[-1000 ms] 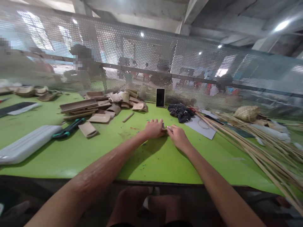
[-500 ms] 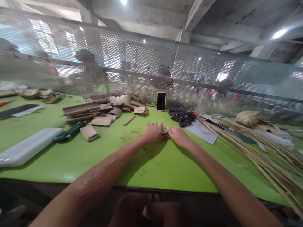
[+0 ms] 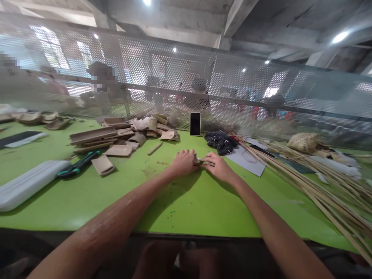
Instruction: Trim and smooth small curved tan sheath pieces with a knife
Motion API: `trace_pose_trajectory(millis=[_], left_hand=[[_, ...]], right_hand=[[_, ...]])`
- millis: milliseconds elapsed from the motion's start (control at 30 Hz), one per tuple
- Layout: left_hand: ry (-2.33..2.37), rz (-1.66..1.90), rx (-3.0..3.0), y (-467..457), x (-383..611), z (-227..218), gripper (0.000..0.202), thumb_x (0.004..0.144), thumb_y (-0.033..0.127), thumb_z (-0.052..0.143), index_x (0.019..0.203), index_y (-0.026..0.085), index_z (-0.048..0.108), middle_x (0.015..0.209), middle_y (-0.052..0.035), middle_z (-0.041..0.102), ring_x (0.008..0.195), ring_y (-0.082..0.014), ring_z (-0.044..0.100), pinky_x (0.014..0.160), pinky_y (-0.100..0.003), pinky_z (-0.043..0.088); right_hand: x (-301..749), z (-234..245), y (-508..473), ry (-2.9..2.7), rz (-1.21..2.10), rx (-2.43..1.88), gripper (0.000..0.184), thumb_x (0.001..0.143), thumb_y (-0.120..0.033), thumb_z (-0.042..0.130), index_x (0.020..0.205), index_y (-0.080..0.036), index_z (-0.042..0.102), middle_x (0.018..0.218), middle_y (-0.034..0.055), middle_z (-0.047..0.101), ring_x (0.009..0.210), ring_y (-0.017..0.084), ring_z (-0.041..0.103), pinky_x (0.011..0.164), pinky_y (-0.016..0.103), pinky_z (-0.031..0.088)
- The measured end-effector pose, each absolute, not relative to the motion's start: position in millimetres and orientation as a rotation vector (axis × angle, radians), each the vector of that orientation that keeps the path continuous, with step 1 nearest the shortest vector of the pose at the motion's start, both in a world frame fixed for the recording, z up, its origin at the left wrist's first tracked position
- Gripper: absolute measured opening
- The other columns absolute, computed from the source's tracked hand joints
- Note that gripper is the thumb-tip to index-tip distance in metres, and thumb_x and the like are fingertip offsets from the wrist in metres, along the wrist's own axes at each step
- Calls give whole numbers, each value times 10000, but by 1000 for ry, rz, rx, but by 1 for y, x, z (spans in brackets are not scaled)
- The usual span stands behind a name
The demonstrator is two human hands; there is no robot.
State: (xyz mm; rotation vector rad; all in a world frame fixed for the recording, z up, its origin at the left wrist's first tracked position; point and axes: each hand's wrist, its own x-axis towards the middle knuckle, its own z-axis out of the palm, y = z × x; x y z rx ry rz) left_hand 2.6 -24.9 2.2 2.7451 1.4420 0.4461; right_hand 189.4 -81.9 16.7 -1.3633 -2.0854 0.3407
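My left hand [image 3: 183,162] rests on the green tabletop [image 3: 186,201], fingers closed round a small brownish piece [image 3: 198,161] that is mostly hidden. It looks like a bit of bamboo. Just right of it, my right hand [image 3: 221,167] pinches a slim stick-like tool [image 3: 209,164], its tip pointing left and meeting the piece; its exact kind is too small to make out. A short bamboo stick [image 3: 155,148] lies to the left, beyond my left hand. Behind my right hand sits a dark bundled cloth [image 3: 220,142].
Split bamboo pieces [image 3: 95,135] are heaped at the back left, near a green-handled tool [image 3: 78,166] and a long white case [image 3: 31,184]. A phone [image 3: 195,124] stands against the perforated screen [image 3: 171,77]. Long bamboo strips [image 3: 302,182] and white paper [image 3: 247,159] lie on the right.
My right hand has drawn slightly right and its fingers have shifted, showing more of the slim tool. My left hand stays on the small piece. The view has turned slightly.
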Motion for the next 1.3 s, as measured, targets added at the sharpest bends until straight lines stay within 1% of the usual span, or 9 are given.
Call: trace_pose_trajectory(millis=[100,200,300,467,600,800,1033,1167,1300], left_hand=[[1435,428,2746,-26,2,4,568,856,613,528,1201,162,493,1209,-183,611,1119,-363,587,924,-477,480],[1422,401,2732,-26,1,6,564,863,604,530,1226,175,484,1224,-182,606,1139,-357,581,937,-476,472],[1404,404,2737,-27,1,7,563,863,587,542,1236,171,482,1230,-184,602,1144,-357,579,940,-480,471],[1412,421,2752,-27,1,7,549,853,568,556,1219,165,486,1225,-184,606,1129,-370,584,931,-491,476],[1408,400,2731,-25,2,5,549,852,585,555,1209,175,481,1226,-179,608,1123,-355,594,923,-479,484],[1417,407,2754,-23,2,4,580,856,606,543,1238,177,466,1248,-184,601,1150,-373,585,945,-511,471],[1418,425,2746,-22,2,2,602,856,654,525,1213,173,469,1262,-187,575,1175,-367,561,953,-494,468],[1400,407,2732,-21,1,3,589,855,653,528,1190,170,481,1275,-187,555,1166,-356,562,941,-466,473],[1398,416,2719,-21,0,5,601,852,658,531,1199,170,482,1276,-178,569,1178,-362,549,967,-480,453]], right_hand=[[189,16,-83,-2075,338,-1469,272,966,-287,516,1114,-161,705,913,53,618,772,168,586,718,302,471],[186,14,-83,-2073,292,-1513,277,972,-271,506,1118,-169,718,882,42,609,717,152,568,670,280,455],[184,12,-82,-2054,286,-1501,252,961,-238,522,1067,-157,735,890,49,627,720,151,580,682,282,464],[184,9,-79,-1997,307,-1468,204,930,-250,594,1032,-149,739,951,84,697,817,190,639,773,335,504],[183,8,-78,-2030,310,-1362,212,943,-230,563,1019,-150,744,994,91,710,870,193,649,823,346,509],[184,5,-74,-2024,260,-1382,241,958,-275,544,971,-140,743,945,85,713,822,190,645,784,327,499],[184,3,-76,-2029,241,-1387,245,959,-268,536,941,-135,742,897,76,700,781,188,633,741,310,486],[181,4,-77,-2055,175,-1329,253,971,-273,517,941,-147,734,912,70,686,799,180,620,759,298,475],[178,6,-78,-2047,169,-1399,285,979,-296,507,926,-137,738,880,76,685,769,182,611,731,301,467]])
